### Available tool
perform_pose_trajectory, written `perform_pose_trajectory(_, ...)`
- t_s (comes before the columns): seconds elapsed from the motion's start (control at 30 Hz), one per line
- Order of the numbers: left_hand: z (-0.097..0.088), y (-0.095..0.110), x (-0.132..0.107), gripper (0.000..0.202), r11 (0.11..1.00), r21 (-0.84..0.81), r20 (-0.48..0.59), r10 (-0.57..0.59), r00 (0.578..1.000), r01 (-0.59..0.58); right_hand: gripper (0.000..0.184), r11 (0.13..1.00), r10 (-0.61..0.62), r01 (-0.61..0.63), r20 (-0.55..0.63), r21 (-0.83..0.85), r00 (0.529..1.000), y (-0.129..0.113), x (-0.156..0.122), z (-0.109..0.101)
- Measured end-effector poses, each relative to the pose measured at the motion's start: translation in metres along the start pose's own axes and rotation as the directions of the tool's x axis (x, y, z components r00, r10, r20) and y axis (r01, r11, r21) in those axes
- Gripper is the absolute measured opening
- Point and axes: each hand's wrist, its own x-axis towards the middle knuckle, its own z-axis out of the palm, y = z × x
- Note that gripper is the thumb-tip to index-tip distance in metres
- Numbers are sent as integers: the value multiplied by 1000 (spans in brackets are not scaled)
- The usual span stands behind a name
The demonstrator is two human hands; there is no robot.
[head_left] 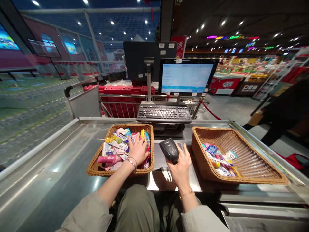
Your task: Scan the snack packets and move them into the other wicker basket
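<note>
My right hand (pixel 181 166) is wrapped round a black handheld barcode scanner (pixel 169 149), held above the counter between two wicker baskets. My left hand (pixel 138 149) reaches into the left wicker basket (pixel 93 167), fingers spread over the colourful snack packets (pixel 118 146) heaped inside. A pink tube-shaped packet (pixel 109 159) lies near that basket's front left. What lies under my left fingertips is partly hidden. The right wicker basket (pixel 260 161) is larger and tilted, with a smaller group of packets (pixel 220 159) gathered at its left end.
Behind the baskets stand a keyboard (pixel 164 112) and a lit monitor (pixel 187 77) on the metal counter (pixel 55 164). A trolley (pixel 123 108) with red crates is beyond. At the right, a person in dark clothes (pixel 285 106) stands past the counter edge.
</note>
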Motion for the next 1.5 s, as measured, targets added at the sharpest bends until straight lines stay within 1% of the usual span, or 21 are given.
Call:
perform_pose_trajectory(0.1, -3, -1, -2, 19, 1000, -26, -47, -4, 999, 3, 40, 1000, 26, -26, 32, 7, 999, -2, 0, -2)
perform_pose_trajectory(0.17, -7, -1, -4, 17, 999, -42, -63, -6, 998, 3, 38, 999, 35, -35, 31, 18, 999, -2, 0, -3)
perform_pose_trajectory(0.37, -26, -1, -8, 17, 995, -86, -32, -50, 998, 47, 36, 998, 52, -53, 26, 34, 998, -1, 0, -3)
perform_pose_trajectory(0.43, -33, -1, -9, 17, 994, -91, -42, -58, 997, 54, 36, 998, 56, -57, 28, 41, 998, -1, 0, -4)
perform_pose_trajectory(0.53, -43, -4, -10, 19, 994, -94, -84, -63, 995, 55, 36, 997, 63, -64, 22, 49, 998, -2, 1, -4)
perform_pose_trajectory(0.7, -56, -9, -7, 18, 994, -101, -191, -53, 980, 34, 38, 997, 60, -61, 21, 49, 998, -2, 0, -4)
perform_pose_trajectory(0.8, -57, -10, -5, 16, 994, -104, -225, -38, 974, 14, 41, 997, 65, -66, 22, 43, 998, -2, 0, -3)
perform_pose_trajectory(0.9, -55, -14, -5, 15, 995, -97, -233, -26, 972, 3, 43, 998, 61, -62, 19, 32, 998, -1, -1, -3)
perform_pose_trajectory(1.03, -53, -21, -7, 13, 997, -76, -244, -19, 970, 0, 41, 999, 45, -45, 8, 12, 999, 1, -1, -2)
perform_pose_trajectory(1.27, -61, -23, -5, 16, 997, -82, -307, -27, 951, 2, 38, 999, 43, -43, -1, 13, 999, -1, -1, -2)
perform_pose_trajectory(1.37, -59, -27, -3, 15, 997, -73, -305, -29, 952, 7, 38, 999, 47, -47, 2, 15, 999, -1, -2, -2)
perform_pose_trajectory(1.5, -53, -36, -6, 15, 997, -63, -286, -58, 956, 41, 35, 1000, 28, -28, -9, 4, 1000, 1, -2, -2)
